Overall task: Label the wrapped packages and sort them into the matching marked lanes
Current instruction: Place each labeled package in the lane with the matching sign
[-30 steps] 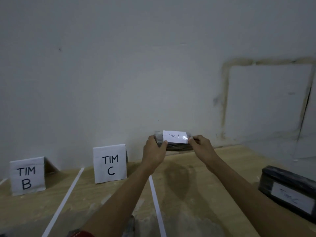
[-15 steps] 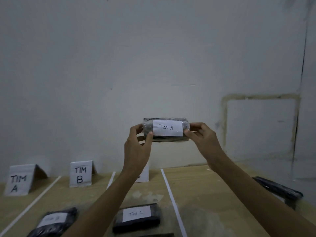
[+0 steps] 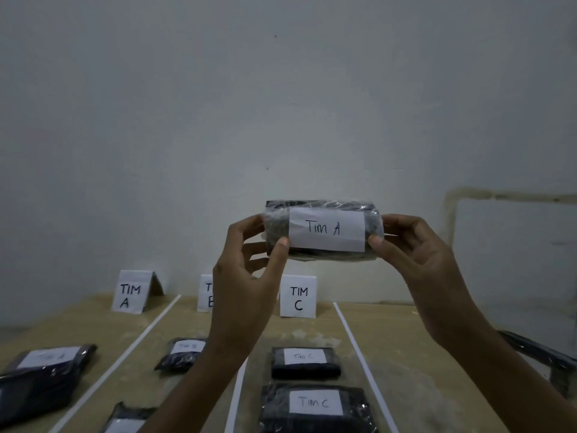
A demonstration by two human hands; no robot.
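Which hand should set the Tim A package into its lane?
Left, probably. The left hand and right hand both pinch the package, but the TIM A sign stands far left; the right would have to reach across.

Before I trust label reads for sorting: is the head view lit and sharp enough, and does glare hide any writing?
Head view: dim, flat light; the held package is sharp and its Tim A label reads cleanly; glints on the wrap's top edge miss the writing; the leftmost package reads washed out, barely legible.
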